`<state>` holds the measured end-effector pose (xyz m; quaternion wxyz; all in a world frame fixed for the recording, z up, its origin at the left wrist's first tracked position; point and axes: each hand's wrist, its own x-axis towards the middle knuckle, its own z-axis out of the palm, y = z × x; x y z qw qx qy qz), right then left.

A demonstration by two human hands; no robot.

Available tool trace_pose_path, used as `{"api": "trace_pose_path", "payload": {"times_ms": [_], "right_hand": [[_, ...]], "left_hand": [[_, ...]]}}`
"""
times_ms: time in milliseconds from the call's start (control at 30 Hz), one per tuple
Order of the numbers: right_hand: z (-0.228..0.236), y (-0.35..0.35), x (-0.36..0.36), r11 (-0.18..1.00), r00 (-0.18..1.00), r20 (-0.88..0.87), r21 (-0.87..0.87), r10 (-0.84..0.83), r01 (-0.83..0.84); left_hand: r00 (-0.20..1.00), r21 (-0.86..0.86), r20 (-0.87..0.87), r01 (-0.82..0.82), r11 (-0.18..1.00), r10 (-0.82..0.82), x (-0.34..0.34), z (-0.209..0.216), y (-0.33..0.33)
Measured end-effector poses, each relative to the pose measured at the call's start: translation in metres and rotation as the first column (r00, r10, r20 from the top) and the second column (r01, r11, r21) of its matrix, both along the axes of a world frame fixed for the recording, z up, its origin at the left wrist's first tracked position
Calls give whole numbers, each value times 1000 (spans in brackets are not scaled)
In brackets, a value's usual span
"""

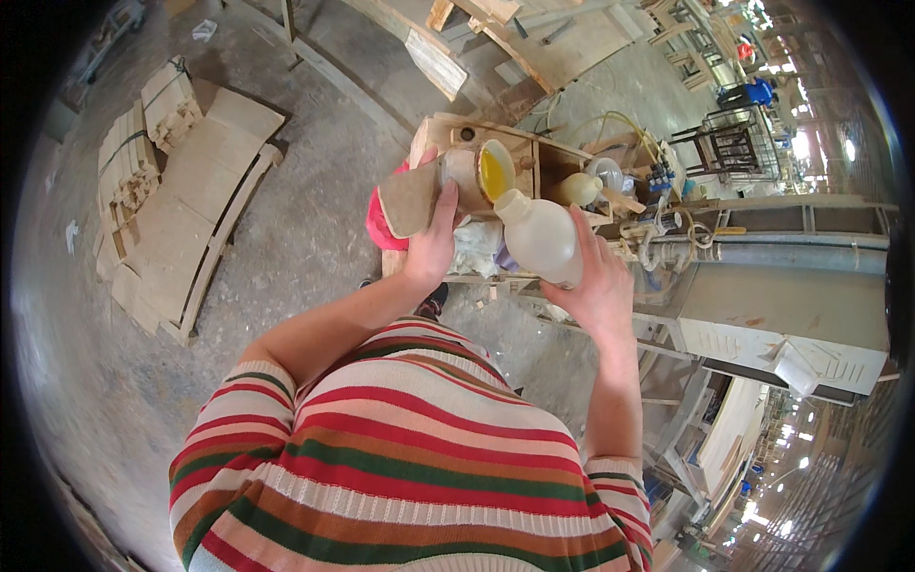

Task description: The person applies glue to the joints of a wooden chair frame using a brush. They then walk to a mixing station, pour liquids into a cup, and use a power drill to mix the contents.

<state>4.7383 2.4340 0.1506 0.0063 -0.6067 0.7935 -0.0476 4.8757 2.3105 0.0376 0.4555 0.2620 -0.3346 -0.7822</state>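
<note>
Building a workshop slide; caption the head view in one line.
Left hand holding a tilted container, yellow inside; right hand holding a pale bottle, its neck near the container's rim.

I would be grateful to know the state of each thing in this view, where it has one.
Cup: open, tilted, yellow inside
White bottle: tilted, neck close to the cup's rim
Left hand: closed around the cup
Right hand: gripping the white bottle
Smaller bottle: upright or lying, cannot tell
Wood strips: strapped in bundles
</note>
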Motion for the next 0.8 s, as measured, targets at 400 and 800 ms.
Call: {"api": "trace_pose_path", "payload": {"times_ms": [400, 800], "right_hand": [[-22, 9, -5, 996, 940, 331, 72, -80, 60], [-92, -12, -108, 767, 125, 974, -224, 187, 602]], "left_hand": [[999, 81, -5, 52, 995, -52, -19, -4, -4], [876, 216, -403, 371, 903, -263, -42, -46, -39]]}}
